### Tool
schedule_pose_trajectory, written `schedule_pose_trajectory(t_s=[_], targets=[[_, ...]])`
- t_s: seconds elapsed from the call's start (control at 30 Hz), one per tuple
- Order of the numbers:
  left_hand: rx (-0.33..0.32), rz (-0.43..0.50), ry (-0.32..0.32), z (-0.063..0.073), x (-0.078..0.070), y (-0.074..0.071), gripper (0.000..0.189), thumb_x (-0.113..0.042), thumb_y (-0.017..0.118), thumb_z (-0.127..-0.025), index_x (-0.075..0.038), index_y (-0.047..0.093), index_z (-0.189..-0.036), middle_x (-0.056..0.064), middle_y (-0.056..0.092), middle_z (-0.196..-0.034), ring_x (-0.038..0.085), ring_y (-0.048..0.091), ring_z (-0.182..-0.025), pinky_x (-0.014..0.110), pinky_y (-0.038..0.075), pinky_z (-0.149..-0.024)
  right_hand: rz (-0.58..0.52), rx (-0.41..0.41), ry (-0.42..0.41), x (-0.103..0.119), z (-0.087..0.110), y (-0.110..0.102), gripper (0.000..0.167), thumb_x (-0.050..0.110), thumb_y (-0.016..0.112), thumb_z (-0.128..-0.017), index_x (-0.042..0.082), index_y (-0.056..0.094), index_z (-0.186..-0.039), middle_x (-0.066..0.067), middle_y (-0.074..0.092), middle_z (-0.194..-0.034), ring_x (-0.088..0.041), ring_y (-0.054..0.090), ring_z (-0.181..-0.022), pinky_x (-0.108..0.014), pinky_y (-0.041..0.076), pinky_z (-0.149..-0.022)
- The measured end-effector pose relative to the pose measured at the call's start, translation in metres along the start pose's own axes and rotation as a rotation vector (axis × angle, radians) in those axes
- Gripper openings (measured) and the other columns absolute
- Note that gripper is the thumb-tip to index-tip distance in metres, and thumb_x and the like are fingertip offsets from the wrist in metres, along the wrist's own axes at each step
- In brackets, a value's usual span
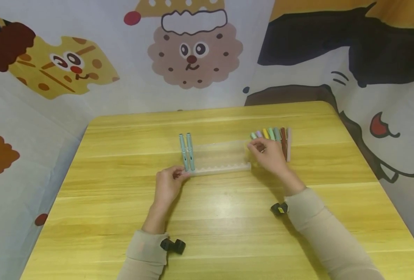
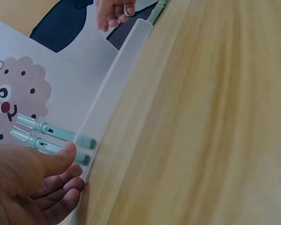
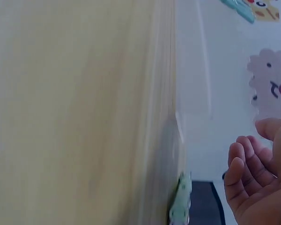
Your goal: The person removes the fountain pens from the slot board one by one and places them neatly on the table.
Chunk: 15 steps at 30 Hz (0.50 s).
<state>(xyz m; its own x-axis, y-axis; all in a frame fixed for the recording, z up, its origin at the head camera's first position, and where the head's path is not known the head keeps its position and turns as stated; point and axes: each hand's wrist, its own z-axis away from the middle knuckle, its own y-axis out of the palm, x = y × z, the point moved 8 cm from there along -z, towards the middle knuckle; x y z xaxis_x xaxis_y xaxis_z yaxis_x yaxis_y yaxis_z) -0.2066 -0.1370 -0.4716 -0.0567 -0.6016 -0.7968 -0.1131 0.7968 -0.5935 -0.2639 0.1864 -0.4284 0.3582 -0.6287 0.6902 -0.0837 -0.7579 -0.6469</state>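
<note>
A clear pen stand (image 1: 224, 169) with a notched front strip sits mid-table. Two teal pens (image 1: 190, 152) stand side by side at its left end. My left hand (image 1: 167, 186) grips that left end; in the left wrist view, the thumb (image 2: 61, 157) lies against its corner, with the fingers curled below. Beside the stand's right end is my right hand (image 1: 271, 154), between it and a row of pens (image 1: 283, 136). Its fingers (image 3: 248, 164) are loosely bent and hold nothing in the right wrist view. The hand partly covers the row.
The row holds several pens in green, lilac, yellow, teal, brown and pale pink. Everything rests on a wood-grain table (image 1: 220, 225). Behind the table's far edge hangs a cartoon-printed cloth (image 1: 123, 93). Small black cameras (image 1: 173, 245) are worn on both wrists.
</note>
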Motion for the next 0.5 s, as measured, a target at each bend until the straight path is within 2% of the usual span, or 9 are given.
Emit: schedule_pose_trajectory(t_s=[0.13,0.3,0.5], targets=[[-0.001,0.005,0.007,0.000,0.000,0.000,0.020,-0.010,0.084,-0.082,0.003,0.077,-0.096,0.011,0.076,-0.084,0.022,0.073,-0.075,0.033,0.062,-0.068,-0.012,-0.008,-0.034,0.009,-0.001,0.010,0.013,0.011,0.070,-0.097,-0.002,0.074,-0.098,-0.011,0.073,-0.082,-0.022,0.067,-0.069,-0.026,0.055,-0.060],[0.002,0.009,0.004,0.001,0.000,0.000,0.019,-0.009,0.084,-0.082,0.002,0.077,-0.096,0.011,0.076,-0.084,0.022,0.072,-0.075,0.035,0.062,-0.068,-0.025,-0.040,-0.055,0.020,-0.003,0.016,0.012,0.008,0.071,-0.095,-0.003,0.074,-0.095,-0.012,0.073,-0.081,-0.022,0.067,-0.067,-0.032,0.057,-0.061],[0.009,0.008,-0.019,0.000,0.002,0.000,0.020,-0.011,0.084,-0.082,0.001,0.077,-0.097,0.009,0.076,-0.084,0.021,0.072,-0.076,0.034,0.062,-0.069,-0.067,0.002,-0.055,0.031,-0.005,0.028,0.014,0.012,0.070,-0.097,-0.002,0.073,-0.099,-0.012,0.074,-0.085,-0.020,0.066,-0.067,-0.030,0.058,-0.062]])
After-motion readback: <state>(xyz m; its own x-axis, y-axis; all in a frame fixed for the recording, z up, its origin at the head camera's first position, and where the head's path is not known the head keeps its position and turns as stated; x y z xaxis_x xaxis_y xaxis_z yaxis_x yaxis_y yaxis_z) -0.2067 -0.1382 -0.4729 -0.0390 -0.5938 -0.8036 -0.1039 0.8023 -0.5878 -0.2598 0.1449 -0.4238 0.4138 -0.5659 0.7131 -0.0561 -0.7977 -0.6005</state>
